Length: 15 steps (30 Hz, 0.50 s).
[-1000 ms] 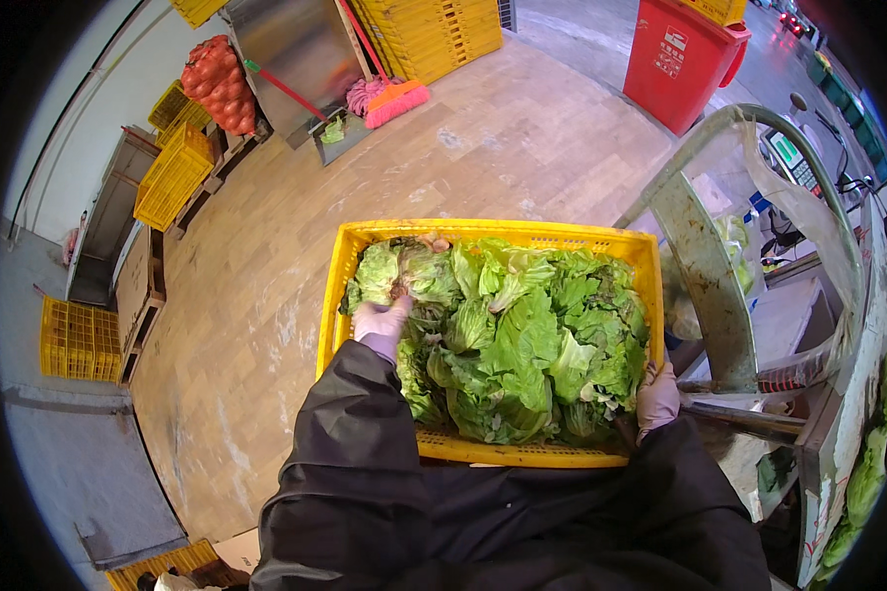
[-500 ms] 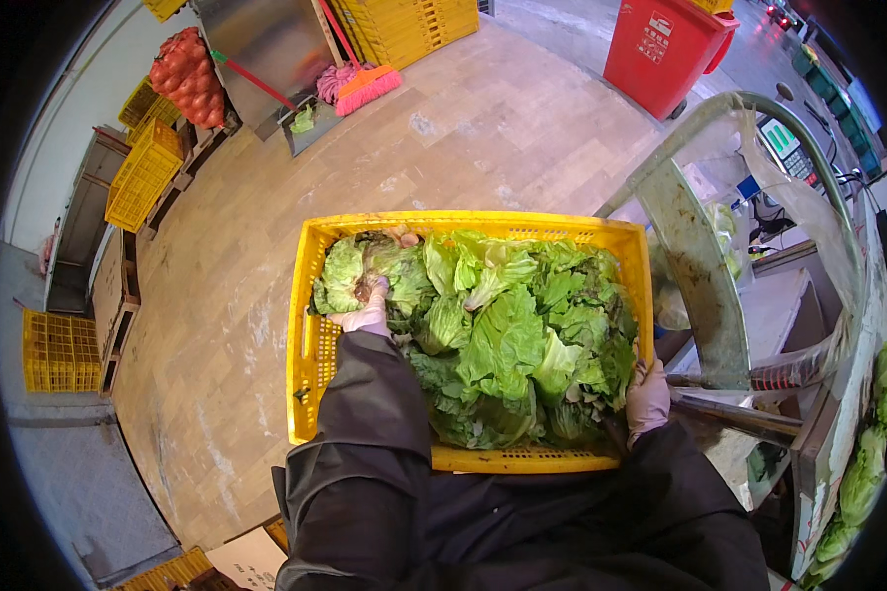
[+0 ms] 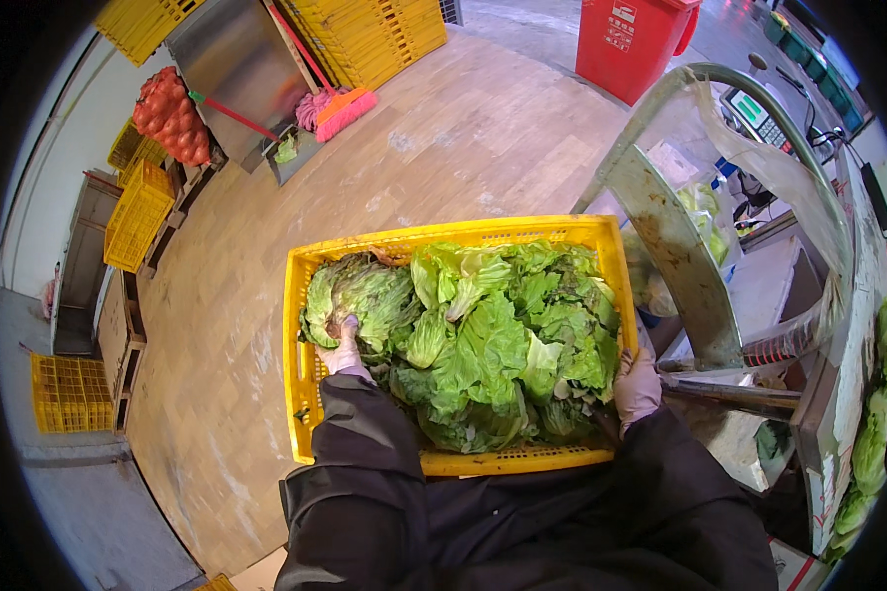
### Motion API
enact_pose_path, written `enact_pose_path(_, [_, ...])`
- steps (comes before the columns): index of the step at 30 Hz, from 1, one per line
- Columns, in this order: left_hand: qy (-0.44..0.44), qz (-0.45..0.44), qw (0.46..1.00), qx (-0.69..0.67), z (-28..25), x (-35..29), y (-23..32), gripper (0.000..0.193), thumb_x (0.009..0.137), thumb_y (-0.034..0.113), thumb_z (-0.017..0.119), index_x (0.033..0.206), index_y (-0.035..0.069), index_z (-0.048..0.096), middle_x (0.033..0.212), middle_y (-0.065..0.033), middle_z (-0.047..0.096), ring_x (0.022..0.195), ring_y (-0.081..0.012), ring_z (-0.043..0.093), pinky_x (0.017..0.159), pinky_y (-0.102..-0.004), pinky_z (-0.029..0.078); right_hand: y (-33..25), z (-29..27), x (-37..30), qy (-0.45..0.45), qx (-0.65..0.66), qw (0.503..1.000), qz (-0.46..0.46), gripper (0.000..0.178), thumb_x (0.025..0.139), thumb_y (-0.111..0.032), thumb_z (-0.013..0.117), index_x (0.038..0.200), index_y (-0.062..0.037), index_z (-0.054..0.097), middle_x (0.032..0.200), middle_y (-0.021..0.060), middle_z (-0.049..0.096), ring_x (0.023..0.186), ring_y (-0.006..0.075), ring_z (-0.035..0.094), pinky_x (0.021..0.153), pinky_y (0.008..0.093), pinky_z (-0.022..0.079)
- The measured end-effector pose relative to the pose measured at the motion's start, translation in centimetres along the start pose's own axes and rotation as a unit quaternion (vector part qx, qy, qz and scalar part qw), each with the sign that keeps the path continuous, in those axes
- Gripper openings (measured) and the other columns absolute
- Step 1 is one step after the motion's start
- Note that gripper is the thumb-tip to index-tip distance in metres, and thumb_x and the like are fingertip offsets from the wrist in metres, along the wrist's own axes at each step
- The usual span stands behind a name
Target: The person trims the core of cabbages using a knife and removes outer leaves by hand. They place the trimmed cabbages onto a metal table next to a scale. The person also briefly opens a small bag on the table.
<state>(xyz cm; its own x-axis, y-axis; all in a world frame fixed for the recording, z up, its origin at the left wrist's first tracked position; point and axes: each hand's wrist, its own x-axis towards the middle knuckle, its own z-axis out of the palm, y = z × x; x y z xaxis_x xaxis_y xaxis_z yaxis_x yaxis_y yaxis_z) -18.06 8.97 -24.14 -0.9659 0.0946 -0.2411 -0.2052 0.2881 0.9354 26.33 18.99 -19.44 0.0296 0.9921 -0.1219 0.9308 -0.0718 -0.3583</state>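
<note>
A yellow plastic crate [image 3: 443,232] full of loose green lettuce leaves [image 3: 493,340] is in front of my body, above the floor. My left hand [image 3: 343,353], in a pale glove, is inside its left end. The thumb presses on a partly browned lettuce head [image 3: 360,295]; the other fingers are hidden beneath or behind it. At the crate's right side, my gloved right hand [image 3: 638,384] is closed round the rim, with some fingers out of sight. Dark sleeves cover both forearms.
To the right stand a metal frame [image 3: 670,231] and a bench with a scale [image 3: 759,116]. More lettuce [image 3: 872,443] lies at the far right edge. Further off are a red bin [image 3: 626,49], a pink broom [image 3: 345,113], stacked yellow crates [image 3: 375,39] and a sack of onions [image 3: 170,113].
The lettuce head under my left hand has turned, and its browned cut end no longer shows. My left hand has drawn toward the crate's left side. My right hand stays at the rim.
</note>
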Motion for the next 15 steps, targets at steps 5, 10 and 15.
enact_pose_path(5, [-0.077, 0.057, 0.995, -0.01, -2.1, -3.5, 5.5, 0.099, 0.064, 0.037, 0.084, 0.142, 0.004, 0.032, 0.132, -0.0105, 0.048, 0.116, -0.0235, 0.049, 0.099, -0.0358, 0.037, -0.5, -0.4, 0.1, -0.019, 0.002, 0.999, 0.036, 0.027, 0.093, -0.032, 0.047, 0.102, -0.0069, 0.048, 0.077, 0.0248, 0.062, 0.073, 0.0444, 0.061, 0.064, 0.0528, 0.047])
enact_pose_path(10, [-0.139, 0.071, 0.987, -0.038, -4.3, -2.6, 7.5, 0.082, 0.071, 0.04, 0.08, 0.134, 0.002, 0.043, 0.119, -0.0086, 0.059, 0.108, -0.0216, 0.055, 0.093, -0.0363, 0.043, -1.1, -0.3, 0.3, -0.038, 0.0, 0.997, 0.071, 0.03, 0.093, -0.037, 0.048, 0.101, -0.0078, 0.048, 0.08, 0.0238, 0.063, 0.074, 0.0434, 0.062, 0.065, 0.052, 0.048])
enact_pose_path(15, [-0.234, 0.069, 0.969, -0.034, -6.7, -6.4, 13.2, 0.06, 0.08, 0.034, 0.072, 0.128, 0.004, 0.051, 0.117, -0.0052, 0.059, 0.108, -0.018, 0.055, 0.094, -0.0348, 0.042, -1.0, -0.2, 0.4, 0.0, 0.038, 0.998, 0.041, 0.028, 0.091, -0.034, 0.053, 0.092, -0.0066, 0.053, 0.076, 0.0221, 0.064, 0.071, 0.0416, 0.063, 0.061, 0.0512, 0.049])
